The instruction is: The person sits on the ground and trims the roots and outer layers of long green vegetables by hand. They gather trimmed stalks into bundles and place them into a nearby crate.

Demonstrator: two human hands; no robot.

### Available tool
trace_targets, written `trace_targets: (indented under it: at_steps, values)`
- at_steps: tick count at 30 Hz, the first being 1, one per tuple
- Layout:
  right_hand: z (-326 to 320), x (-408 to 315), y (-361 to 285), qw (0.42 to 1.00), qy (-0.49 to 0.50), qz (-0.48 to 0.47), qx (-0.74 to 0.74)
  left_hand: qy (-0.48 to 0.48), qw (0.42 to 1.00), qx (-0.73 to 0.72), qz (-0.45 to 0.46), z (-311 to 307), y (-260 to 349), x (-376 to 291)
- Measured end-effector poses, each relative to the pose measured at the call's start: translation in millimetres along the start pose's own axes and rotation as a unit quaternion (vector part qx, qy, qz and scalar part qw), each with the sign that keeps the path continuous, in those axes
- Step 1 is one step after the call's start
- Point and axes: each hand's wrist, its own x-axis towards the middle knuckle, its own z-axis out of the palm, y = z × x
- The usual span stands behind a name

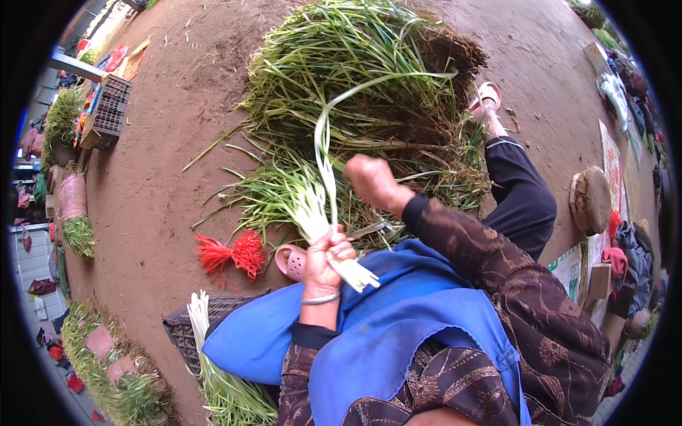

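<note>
My left hand [324, 261] is closed around a bunch of white-stemmed green stalks [314, 215], probably garlic chives or a similar plant. The cut white ends stick out below the fist, over my blue apron [405, 319]. One long pale stalk [322, 136] rises from that fist and bends right across the big pile of green stalks [341, 69]. Blurred by motion, my right hand [373, 178] is curled above the pile's near side, just right of the long stalk. Whether its fingers pinch anything cannot be made out.
A bundle of red ties [234, 254] lies on the earth floor left of my pink clog [291, 262]. Trimmed stalks [229, 383] rest over a dark plastic crate [178, 327]. Another crate [109, 109] stands far left; a round padded seat [590, 199] is at right.
</note>
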Motion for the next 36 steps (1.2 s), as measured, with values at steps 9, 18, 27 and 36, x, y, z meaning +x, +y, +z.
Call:
trace_targets:
  at_steps: [9, 18, 27, 36]
  values:
    - [48, -15, 31, 0.951, -0.272, 0.056, -0.136, -0.286, 0.924, -0.010, 0.252, 88, 61, -109]
    - [18, -135, 26, 0.853, -0.422, -0.198, -0.234, -0.235, 0.926, 0.007, 0.296, 80, 70, -112]
    - [20, -93, 42, 0.971, -0.230, -0.071, 0.002, -0.205, 0.950, -0.022, 0.235, 65, 66, -99]
    - [59, -73, 63, 0.911, -0.350, 0.172, -0.135, -0.179, 0.959, -0.020, 0.218, 58, 66, -92]
